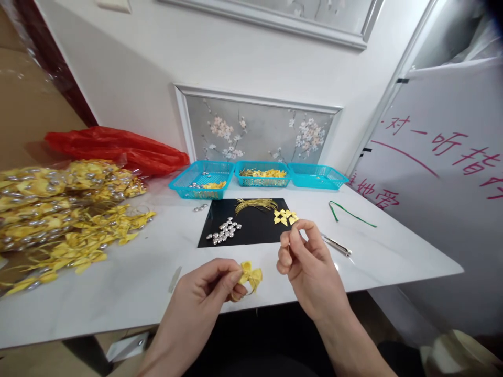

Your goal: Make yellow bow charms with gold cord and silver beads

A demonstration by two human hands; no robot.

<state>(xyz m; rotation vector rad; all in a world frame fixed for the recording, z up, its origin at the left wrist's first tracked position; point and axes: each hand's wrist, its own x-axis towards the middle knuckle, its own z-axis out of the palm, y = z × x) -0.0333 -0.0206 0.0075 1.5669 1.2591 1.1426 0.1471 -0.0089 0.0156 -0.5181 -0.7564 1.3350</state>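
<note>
The yellow ribbon bow (250, 276) is sitting just over the near edge of the white table (137, 277), nearer me than the black mat (251, 230). I am pinching it at its knot with my left hand (208, 288), fingertips pressed together. My right hand (306, 262) is hovering just right of the bow, fingers pinched as if on a fine thread, though I cannot tell. I judge the bow weightless, soft and easily crushed, best held by the centre knot.
</note>
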